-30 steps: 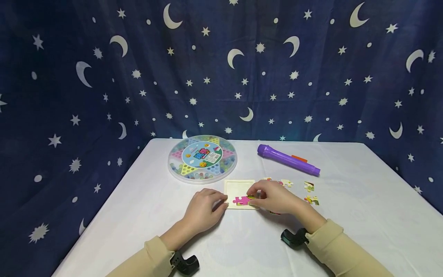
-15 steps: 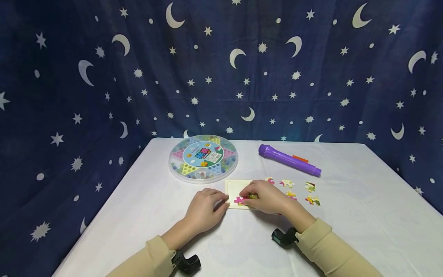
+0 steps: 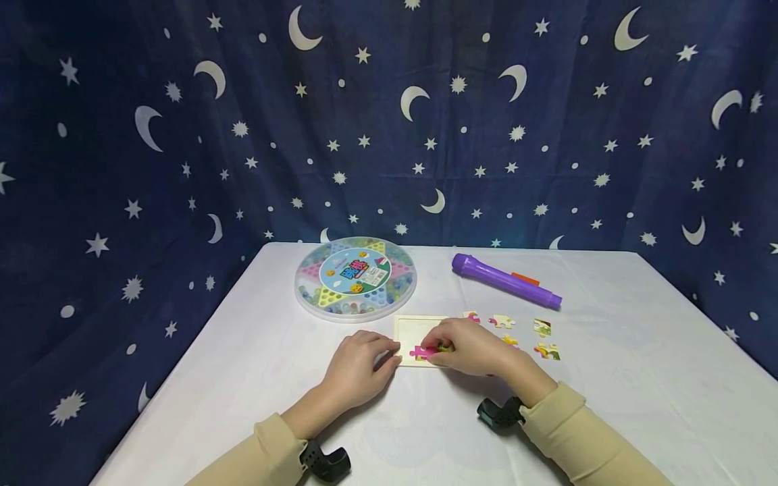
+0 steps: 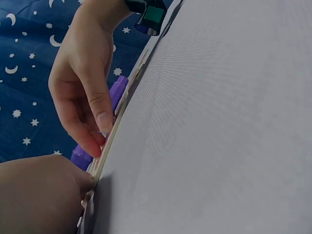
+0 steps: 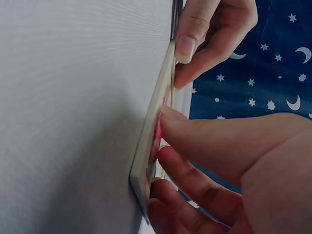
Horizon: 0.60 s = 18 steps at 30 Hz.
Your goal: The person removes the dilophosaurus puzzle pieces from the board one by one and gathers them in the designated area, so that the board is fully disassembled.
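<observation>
A shallow cream puzzle tray [image 3: 413, 329] lies on the white table, with pink puzzle pieces [image 3: 418, 352] along its near side. My left hand [image 3: 361, 364] grips the tray's left edge, thumb near the front corner. Over the tray's right part, my right hand [image 3: 471, 347] pinches a pink and yellow-green puzzle piece [image 5: 158, 134] between thumb and fingers, low against the tray. The fingers cover much of that piece. In the left wrist view the right hand [image 4: 83, 83] reaches down to the tray's edge.
Several loose puzzle pieces [image 3: 543, 327] lie right of the tray, some partly behind the right hand. A round, clear-lidded marble board game [image 3: 355, 279] stands at the back left. At the back right lies a purple toy microphone [image 3: 507, 281], an orange strip [image 3: 525, 278] beside it.
My right hand has shifted a little left over the tray, covering more of the pink pieces, and holds still over the last half second. My left hand stays at the tray's edge.
</observation>
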Available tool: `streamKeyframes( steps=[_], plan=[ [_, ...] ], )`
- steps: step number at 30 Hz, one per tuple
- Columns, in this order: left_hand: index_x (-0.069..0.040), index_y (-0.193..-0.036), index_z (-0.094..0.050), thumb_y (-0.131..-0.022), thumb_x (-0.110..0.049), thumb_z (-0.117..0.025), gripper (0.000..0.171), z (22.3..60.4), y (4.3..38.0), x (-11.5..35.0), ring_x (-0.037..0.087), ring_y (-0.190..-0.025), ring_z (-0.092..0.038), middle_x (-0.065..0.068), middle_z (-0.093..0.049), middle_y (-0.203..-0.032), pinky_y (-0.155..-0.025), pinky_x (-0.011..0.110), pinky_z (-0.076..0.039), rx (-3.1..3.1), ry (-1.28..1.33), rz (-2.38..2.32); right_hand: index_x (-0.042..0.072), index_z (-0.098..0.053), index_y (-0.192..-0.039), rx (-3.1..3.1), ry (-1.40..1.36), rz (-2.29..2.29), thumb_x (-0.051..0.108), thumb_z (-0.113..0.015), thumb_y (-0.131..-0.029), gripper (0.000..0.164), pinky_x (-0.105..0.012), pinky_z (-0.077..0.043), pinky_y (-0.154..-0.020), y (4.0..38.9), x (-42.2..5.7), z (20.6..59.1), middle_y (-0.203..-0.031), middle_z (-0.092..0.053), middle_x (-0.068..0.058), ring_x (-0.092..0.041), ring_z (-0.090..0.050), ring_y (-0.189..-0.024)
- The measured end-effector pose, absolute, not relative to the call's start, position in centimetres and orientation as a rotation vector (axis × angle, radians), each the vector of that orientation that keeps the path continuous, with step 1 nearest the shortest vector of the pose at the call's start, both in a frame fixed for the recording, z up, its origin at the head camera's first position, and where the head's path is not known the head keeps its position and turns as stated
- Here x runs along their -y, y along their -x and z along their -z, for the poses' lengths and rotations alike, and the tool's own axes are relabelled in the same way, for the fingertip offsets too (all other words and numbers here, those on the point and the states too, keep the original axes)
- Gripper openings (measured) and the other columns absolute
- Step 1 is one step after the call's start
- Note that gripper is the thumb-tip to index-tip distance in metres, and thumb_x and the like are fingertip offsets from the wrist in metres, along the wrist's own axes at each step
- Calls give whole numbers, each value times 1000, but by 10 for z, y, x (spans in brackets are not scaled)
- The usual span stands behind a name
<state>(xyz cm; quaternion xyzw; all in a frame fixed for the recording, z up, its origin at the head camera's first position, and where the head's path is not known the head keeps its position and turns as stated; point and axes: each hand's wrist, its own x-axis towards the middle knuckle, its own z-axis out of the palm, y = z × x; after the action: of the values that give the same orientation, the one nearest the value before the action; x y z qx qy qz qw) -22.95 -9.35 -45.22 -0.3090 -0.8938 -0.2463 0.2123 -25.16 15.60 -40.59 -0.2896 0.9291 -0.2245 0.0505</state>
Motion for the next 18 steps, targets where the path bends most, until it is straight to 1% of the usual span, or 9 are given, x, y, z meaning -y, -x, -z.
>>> streamKeyframes(
  steps=[4,8,12,18],
  plan=[
    [-15,-107,-80,-91,-25,-76,19,453,229,94,22,-103,-66,-1,-74,-104,-88,46,-51,2480,863,695,19,-76,-108,-2814,835,676,19,-81,-89,20,-42,-50,-91,250,-155,406,-98,-64,11,-14,-57,-91],
    [-15,-107,-80,-90,-23,-76,18,453,229,95,22,-103,-66,0,-74,-103,-88,46,-51,2482,864,699,17,-73,-107,-2820,821,663,17,-80,-90,18,-43,-50,-92,249,-151,406,-97,-63,10,-14,-56,-91],
    [-15,-106,-80,-90,-22,-77,18,452,229,95,22,-102,-66,0,-74,-103,-87,46,-51,2474,867,705,14,-70,-104,-2832,866,656,12,-78,-91,16,-42,-50,-88,248,-149,405,-92,-61,8,-15,-55,-87],
    [-14,-107,-80,-90,-22,-76,18,452,229,94,22,-103,-66,0,-74,-103,-88,46,-51,2476,866,706,13,-68,-104,-2821,806,689,9,-77,-91,16,-39,-49,-81,247,-147,404,-88,-59,7,-15,-53,-82]
  ],
)
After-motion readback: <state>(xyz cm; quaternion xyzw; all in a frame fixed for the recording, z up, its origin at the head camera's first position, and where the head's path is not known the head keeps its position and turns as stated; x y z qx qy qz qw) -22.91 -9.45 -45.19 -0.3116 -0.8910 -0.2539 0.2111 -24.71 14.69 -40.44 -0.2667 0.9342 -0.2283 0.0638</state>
